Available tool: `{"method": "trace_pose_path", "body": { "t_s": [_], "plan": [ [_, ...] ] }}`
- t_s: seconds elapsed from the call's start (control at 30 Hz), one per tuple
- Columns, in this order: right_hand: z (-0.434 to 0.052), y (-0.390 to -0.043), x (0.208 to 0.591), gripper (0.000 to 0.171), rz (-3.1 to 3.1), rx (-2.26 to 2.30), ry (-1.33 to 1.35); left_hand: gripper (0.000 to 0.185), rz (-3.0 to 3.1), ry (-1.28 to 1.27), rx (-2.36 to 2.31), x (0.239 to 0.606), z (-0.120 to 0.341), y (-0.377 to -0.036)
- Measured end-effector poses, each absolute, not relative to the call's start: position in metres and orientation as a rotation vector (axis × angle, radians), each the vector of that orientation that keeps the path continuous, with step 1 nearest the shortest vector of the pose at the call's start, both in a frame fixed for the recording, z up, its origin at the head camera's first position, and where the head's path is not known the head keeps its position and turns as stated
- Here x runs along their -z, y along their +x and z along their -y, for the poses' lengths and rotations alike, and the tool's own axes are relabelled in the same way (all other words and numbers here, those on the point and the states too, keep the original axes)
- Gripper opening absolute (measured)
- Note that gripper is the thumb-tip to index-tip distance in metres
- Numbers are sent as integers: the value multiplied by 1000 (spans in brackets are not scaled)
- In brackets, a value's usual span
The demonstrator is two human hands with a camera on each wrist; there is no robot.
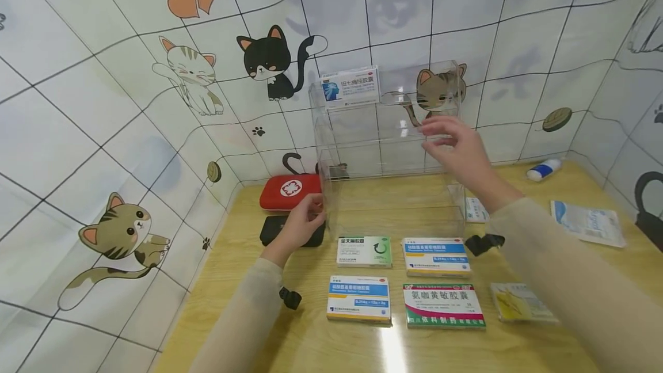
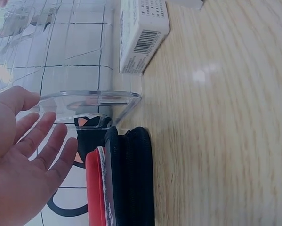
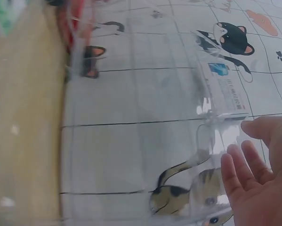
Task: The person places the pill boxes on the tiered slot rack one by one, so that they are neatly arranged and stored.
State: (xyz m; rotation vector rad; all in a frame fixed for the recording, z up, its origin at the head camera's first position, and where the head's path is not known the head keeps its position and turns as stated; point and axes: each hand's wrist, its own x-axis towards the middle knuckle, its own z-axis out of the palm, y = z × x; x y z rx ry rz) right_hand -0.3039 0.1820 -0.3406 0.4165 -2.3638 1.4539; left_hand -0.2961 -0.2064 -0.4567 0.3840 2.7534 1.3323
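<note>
Table [image 1: 259, 315]: running wooden and pale under everything, meeting the cat-print wall [image 1: 103, 102] at the back and left.
Rack [image 1: 385, 148]: standing clear and tiered at the back middle of the table, long axis running left to right, open fronts facing the person, both hands flanking it.
Top tier: carrying one white-and-blue box [image 1: 351, 86] at its left end, upright, label facing out.
Lower tiers: showing nothing inside, as far as the clear walls are letting on.
Right hand [image 1: 456, 148]: hovering in front of the rack's right half at middle height, fingers spread and relaxed, gripping nothing; contact with the clear wall not being clear from the right wrist view.
Left hand [image 1: 303, 223]: sitting low at the rack's front left corner, palm turned toward it, fingers straight and apart in the left wrist view, holding nothing; touching or just short of the edge, impossible to tell.
Nearer hand: left being closer to the rack's base, right closer to its upper shelves.
Pouches: red pouch [image 1: 290, 191] and black pouch [image 1: 269, 229] lying just left of the rack, right behind the left hand.
Boxes: four flat ones lying in two rows in front of the rack, the green box [image 1: 364, 251] nearest the left hand.
Small bits: white-and-blue tube [image 1: 544, 169] and a sachet [image 1: 587, 222] lying well off to the right.
</note>
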Motion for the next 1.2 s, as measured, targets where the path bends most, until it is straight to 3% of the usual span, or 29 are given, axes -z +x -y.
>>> {"method": "trace_pose_path", "body": {
  "t_s": [0.53, 0.93, 1.2],
  "plan": [
    [-263, -194, 453, 26, 2635, -1111, 436, 48, -2712, 375, -1335, 459, 208, -294],
    [-331, -144, 472, 29, 2917, -932, 341, 48, -2723, 403, -1355, 453, 204, -296],
    [-361, -129, 484, 49, 3055, -823, 292, 46, -2713, 370, -1373, 454, 203, -293]
  ]
}}
